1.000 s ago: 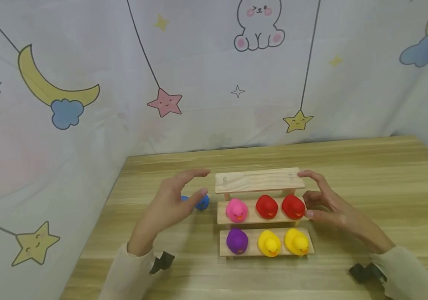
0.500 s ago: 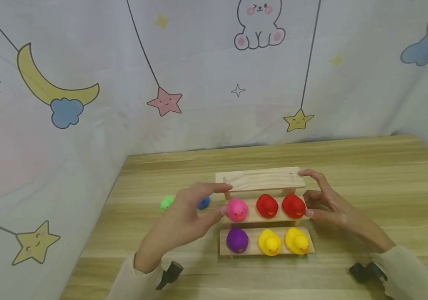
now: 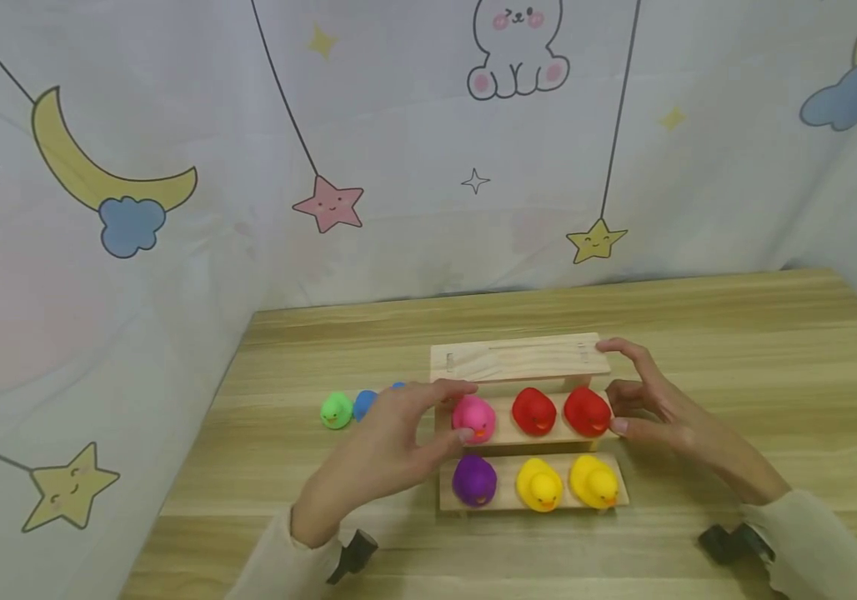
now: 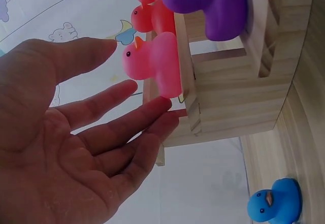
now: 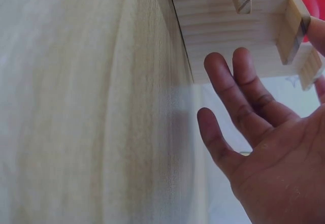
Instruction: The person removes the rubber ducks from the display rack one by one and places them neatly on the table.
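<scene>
Big cloth backdrop [image 3: 413, 133] at the rear, moons and stars all over it, and below it the wood-grain surface [image 3: 774, 375]. On that, the three-tier wooden stand [image 3: 522, 360], its long axis running left to right, with hands at both ends! The right hand [image 3: 672, 421] is at the right end, fingers loosely spread, forefinger by the top shelf, thumb seemingly against the middle one, nothing clasped. And on the other side, the left hand [image 3: 385, 439], wide apart and holding nothing.

Here's the relation that counts: the pink duck [image 3: 473, 412], upright at the left end of the middle shelf, just right of the left hand, clearly the nearer of the two. Thumb and forefinger bracket it; whether a fingertip brushes it, I can't tell.

Red ducks [image 3: 533, 412] share that shelf, a purple duck [image 3: 474, 481] and yellow ducks [image 3: 540, 486] line the bottom one, and left of the stand sit blue ducks [image 3: 364, 405] and a green duck [image 3: 336, 411]
</scene>
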A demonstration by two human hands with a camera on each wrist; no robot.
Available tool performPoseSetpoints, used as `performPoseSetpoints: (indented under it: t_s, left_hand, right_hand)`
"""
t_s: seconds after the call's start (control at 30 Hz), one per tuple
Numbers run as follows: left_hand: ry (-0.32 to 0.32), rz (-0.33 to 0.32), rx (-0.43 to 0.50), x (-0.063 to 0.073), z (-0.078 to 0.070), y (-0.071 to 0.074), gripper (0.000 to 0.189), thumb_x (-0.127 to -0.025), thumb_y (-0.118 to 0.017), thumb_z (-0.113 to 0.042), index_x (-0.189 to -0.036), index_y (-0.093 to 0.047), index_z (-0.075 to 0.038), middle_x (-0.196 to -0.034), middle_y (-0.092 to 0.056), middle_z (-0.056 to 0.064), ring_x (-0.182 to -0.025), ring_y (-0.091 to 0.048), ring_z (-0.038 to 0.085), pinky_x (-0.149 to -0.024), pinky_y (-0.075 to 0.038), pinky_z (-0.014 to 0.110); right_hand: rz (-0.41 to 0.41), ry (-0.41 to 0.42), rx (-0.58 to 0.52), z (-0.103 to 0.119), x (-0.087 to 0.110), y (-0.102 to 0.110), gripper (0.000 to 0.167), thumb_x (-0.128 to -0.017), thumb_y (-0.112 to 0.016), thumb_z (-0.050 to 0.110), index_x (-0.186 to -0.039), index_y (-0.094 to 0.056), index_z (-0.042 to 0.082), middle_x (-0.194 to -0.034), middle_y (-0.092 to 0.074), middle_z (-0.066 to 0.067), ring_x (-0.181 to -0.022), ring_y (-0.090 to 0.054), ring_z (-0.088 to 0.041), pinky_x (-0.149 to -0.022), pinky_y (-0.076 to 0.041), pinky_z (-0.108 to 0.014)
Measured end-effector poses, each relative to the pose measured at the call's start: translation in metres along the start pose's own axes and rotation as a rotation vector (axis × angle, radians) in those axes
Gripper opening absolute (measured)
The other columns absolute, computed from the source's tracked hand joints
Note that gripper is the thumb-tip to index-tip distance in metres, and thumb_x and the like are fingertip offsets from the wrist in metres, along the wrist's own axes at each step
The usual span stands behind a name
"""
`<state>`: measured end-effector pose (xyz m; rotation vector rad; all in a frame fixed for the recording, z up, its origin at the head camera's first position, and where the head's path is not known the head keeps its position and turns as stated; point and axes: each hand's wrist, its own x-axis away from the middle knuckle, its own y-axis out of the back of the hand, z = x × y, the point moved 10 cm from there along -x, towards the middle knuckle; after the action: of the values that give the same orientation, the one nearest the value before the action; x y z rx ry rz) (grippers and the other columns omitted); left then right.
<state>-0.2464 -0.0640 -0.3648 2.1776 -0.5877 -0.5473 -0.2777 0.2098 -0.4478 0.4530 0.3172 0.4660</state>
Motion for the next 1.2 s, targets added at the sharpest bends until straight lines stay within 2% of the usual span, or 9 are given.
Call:
performPoseSetpoints:
  t_s: [0.07, 0.13, 0.23, 0.5, 0.67, 0.73, 0.9, 1.1, 1.2]
  left_hand:
    - [-0.005, -0.001, 0.001, -0.001, 0.002, -0.003, 0.049, -0.098, -0.080, -0.025, -0.144, -0.067, -0.013, -0.136, -0.077, -0.003, -0.096, -0.071, 0.012, -0.095, -0.061, 0.034]
    - [-0.007, -0.005, 0.005, -0.001, 0.003, -0.005, 0.051, -0.098, -0.081, -0.027, -0.145, -0.066, -0.013, -0.134, -0.077, -0.002, -0.077, -0.059, 0.008, -0.086, -0.060, 0.029]
    - [-0.001, -0.017, 0.014, -0.002, 0.005, -0.006, 0.052, -0.097, -0.082, -0.028, -0.144, -0.067, -0.012, -0.132, -0.078, -0.001, -0.066, -0.044, 0.008, -0.079, -0.057, 0.029]
    - [0.030, -0.021, 0.018, -0.003, 0.009, -0.009, 0.051, -0.096, -0.083, -0.026, -0.142, -0.069, -0.010, -0.137, -0.077, 0.002, -0.073, -0.054, 0.016, -0.086, -0.057, 0.030]
    - [0.036, -0.007, 0.040, -0.003, 0.011, -0.010, 0.051, -0.095, -0.085, -0.026, -0.140, -0.071, -0.009, -0.135, -0.078, 0.003, -0.091, -0.067, 0.017, -0.094, -0.061, 0.036]
    - [0.043, -0.007, 0.055, -0.002, 0.012, -0.008, 0.051, -0.094, -0.085, -0.027, -0.140, -0.071, -0.009, -0.135, -0.077, 0.003, -0.106, -0.072, 0.017, -0.099, -0.062, 0.038]
    - [0.051, -0.051, 0.114, 0.004, 0.011, 0.007, 0.049, -0.092, -0.087, -0.027, -0.136, -0.073, -0.010, -0.135, -0.077, 0.000, -0.128, -0.072, 0.019, -0.107, -0.061, 0.046]
    - [0.003, -0.130, 0.115, 0.013, 0.008, 0.028, 0.043, -0.089, -0.090, -0.026, -0.128, -0.078, -0.014, -0.127, -0.080, -0.003, -0.118, -0.075, 0.016, -0.099, -0.063, 0.038]
    - [0.004, -0.154, 0.103, 0.020, 0.012, 0.037, 0.042, -0.087, -0.091, -0.024, -0.126, -0.078, -0.016, -0.124, -0.080, -0.005, -0.109, -0.075, 0.013, -0.093, -0.062, 0.032]
  right_hand:
    - [0.004, -0.004, 0.000, -0.001, 0.000, 0.000, 0.089, -0.097, -0.067, 0.010, -0.167, -0.014, 0.022, -0.121, -0.073, -0.006, -0.104, -0.074, -0.014, -0.098, -0.058, -0.024]
    - [0.014, -0.001, -0.003, 0.000, -0.001, -0.001, 0.089, -0.097, -0.066, 0.010, -0.167, -0.014, 0.022, -0.113, -0.076, -0.004, -0.104, -0.073, -0.014, -0.098, -0.057, -0.024]
    - [0.022, 0.011, -0.005, 0.002, -0.002, -0.003, 0.089, -0.096, -0.066, 0.010, -0.167, -0.013, 0.021, -0.106, -0.077, -0.001, -0.102, -0.073, -0.014, -0.097, -0.057, -0.024]
    - [0.023, 0.022, 0.001, 0.002, -0.005, -0.004, 0.090, -0.095, -0.067, 0.009, -0.167, -0.013, 0.021, -0.103, -0.077, 0.001, -0.100, -0.073, -0.014, -0.097, -0.056, -0.024]
    - [0.035, 0.022, -0.006, 0.002, -0.006, -0.005, 0.090, -0.096, -0.066, 0.008, -0.166, -0.012, 0.020, -0.101, -0.077, 0.001, -0.099, -0.073, -0.016, -0.098, -0.055, -0.024]
    - [0.038, 0.014, -0.011, 0.001, -0.007, -0.006, 0.089, -0.096, -0.065, 0.009, -0.167, -0.012, 0.021, -0.101, -0.077, 0.000, -0.099, -0.073, -0.016, -0.098, -0.055, -0.024]
    - [0.043, 0.006, -0.030, 0.002, -0.008, -0.007, 0.089, -0.096, -0.065, 0.011, -0.167, -0.012, 0.023, -0.102, -0.076, -0.001, -0.100, -0.072, -0.015, -0.097, -0.057, -0.024]
    - [0.042, 0.072, -0.050, 0.005, -0.006, -0.008, 0.090, -0.095, -0.063, 0.002, -0.167, -0.011, 0.017, -0.097, -0.076, -0.001, -0.095, -0.072, -0.017, -0.097, -0.057, -0.024]
    - [0.028, 0.058, -0.035, 0.003, -0.003, -0.006, 0.090, -0.095, -0.063, 0.003, -0.167, -0.011, 0.019, -0.097, -0.076, 0.000, -0.094, -0.072, -0.017, -0.096, -0.055, -0.024]
